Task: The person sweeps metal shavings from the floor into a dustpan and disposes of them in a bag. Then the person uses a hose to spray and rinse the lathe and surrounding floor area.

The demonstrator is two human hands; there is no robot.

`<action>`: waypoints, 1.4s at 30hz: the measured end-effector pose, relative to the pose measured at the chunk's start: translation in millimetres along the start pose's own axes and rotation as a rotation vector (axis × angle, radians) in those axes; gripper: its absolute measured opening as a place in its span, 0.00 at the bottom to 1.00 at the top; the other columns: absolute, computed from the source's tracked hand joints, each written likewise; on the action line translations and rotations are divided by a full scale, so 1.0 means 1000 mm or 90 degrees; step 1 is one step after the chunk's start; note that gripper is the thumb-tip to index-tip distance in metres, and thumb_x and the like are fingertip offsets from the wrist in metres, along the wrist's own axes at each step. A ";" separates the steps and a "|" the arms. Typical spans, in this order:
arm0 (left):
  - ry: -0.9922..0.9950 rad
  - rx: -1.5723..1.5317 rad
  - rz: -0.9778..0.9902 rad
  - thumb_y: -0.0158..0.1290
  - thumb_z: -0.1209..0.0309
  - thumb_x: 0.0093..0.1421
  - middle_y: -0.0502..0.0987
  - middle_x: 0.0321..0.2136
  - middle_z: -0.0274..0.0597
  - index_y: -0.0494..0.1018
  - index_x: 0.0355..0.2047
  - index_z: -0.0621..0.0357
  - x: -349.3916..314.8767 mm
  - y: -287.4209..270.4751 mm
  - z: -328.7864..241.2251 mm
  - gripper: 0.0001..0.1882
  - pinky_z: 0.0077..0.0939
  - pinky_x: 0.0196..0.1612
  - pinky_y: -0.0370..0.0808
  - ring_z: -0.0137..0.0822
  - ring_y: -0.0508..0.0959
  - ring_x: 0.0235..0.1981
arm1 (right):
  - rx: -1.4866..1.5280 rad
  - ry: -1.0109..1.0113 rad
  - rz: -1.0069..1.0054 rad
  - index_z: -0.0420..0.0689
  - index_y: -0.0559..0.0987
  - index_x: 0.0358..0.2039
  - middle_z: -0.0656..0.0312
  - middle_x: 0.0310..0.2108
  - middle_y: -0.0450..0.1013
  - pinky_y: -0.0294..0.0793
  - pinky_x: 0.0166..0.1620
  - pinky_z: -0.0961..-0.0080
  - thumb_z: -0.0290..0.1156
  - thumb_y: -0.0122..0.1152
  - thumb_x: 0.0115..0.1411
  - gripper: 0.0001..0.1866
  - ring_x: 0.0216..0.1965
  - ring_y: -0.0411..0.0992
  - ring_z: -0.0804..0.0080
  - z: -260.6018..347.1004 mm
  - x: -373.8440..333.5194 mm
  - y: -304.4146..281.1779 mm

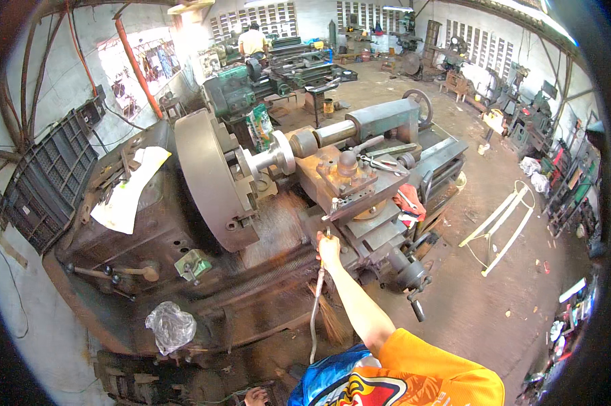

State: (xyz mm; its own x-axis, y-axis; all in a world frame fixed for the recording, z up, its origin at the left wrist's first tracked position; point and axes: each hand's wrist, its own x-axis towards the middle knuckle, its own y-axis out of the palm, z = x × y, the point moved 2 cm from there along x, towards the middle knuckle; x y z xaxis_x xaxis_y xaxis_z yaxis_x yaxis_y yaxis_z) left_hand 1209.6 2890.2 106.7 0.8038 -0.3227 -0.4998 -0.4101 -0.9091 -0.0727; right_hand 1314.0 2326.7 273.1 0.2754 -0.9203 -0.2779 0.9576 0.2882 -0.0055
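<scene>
My right arm reaches forward over a large metal lathe, and my right hand [328, 252] is closed around an air blow gun [327, 232] with a grey hose [314, 325] hanging below it. The gun's tip is near the tool post [347, 166] and carriage. At the lower edge my left hand [256, 397] shows only in part, its fingers curled; what they hold, if anything, is hidden. To the left of the tool post, a shiny flanged workpiece [276, 157] sits between the big round chuck [214, 179] and the tailstock [386, 120].
A crumpled plastic bag [171, 327] lies on the lathe's front ledge. White paper [131, 193] rests on the headstock. Spanners [384, 164] and a red cloth [409, 204] are on the carriage. A broom [331, 314] stands below. Another person [253, 42] is at the far machines.
</scene>
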 end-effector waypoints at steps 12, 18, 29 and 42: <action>-0.027 -0.021 -0.046 0.51 0.74 0.59 0.77 0.37 0.42 0.71 0.46 0.58 -0.026 0.036 0.008 0.14 0.27 0.35 0.78 0.33 0.78 0.36 | 0.002 0.084 0.043 0.25 0.74 0.30 0.46 0.23 0.73 0.75 0.18 0.68 0.43 0.61 0.57 0.26 0.19 0.74 0.61 -0.022 0.028 0.049; -0.026 -0.002 -0.040 0.53 0.71 0.61 0.76 0.37 0.38 0.69 0.48 0.53 -0.018 0.034 0.022 0.15 0.24 0.34 0.77 0.31 0.77 0.35 | -0.051 0.075 0.105 0.32 0.75 0.30 0.52 0.18 0.72 0.72 0.16 0.68 0.40 0.60 0.59 0.19 0.15 0.71 0.64 -0.044 -0.002 0.052; -0.060 0.005 0.000 0.52 0.73 0.61 0.78 0.39 0.42 0.66 0.51 0.53 0.005 0.007 0.026 0.18 0.23 0.31 0.76 0.32 0.77 0.37 | -0.015 0.116 0.287 0.42 0.70 0.25 0.65 0.14 0.66 0.63 0.14 0.74 0.36 0.59 0.60 0.13 0.11 0.63 0.76 -0.121 -0.067 0.047; -0.032 0.020 0.017 0.52 0.75 0.59 0.77 0.37 0.40 0.68 0.49 0.53 -0.003 0.009 0.024 0.17 0.21 0.29 0.75 0.30 0.76 0.33 | -0.081 -0.066 0.449 0.40 0.71 0.27 0.59 0.17 0.69 0.67 0.29 0.64 0.39 0.59 0.59 0.15 0.22 0.67 0.67 -0.145 -0.141 0.083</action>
State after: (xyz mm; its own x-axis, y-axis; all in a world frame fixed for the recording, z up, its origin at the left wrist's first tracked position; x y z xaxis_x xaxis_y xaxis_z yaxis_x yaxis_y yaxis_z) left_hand 1192.8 2889.7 86.6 0.7703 -0.3321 -0.5444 -0.4445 -0.8917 -0.0851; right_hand 1342.8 2518.6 172.5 0.8364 -0.5230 -0.1639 0.5340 0.8450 0.0284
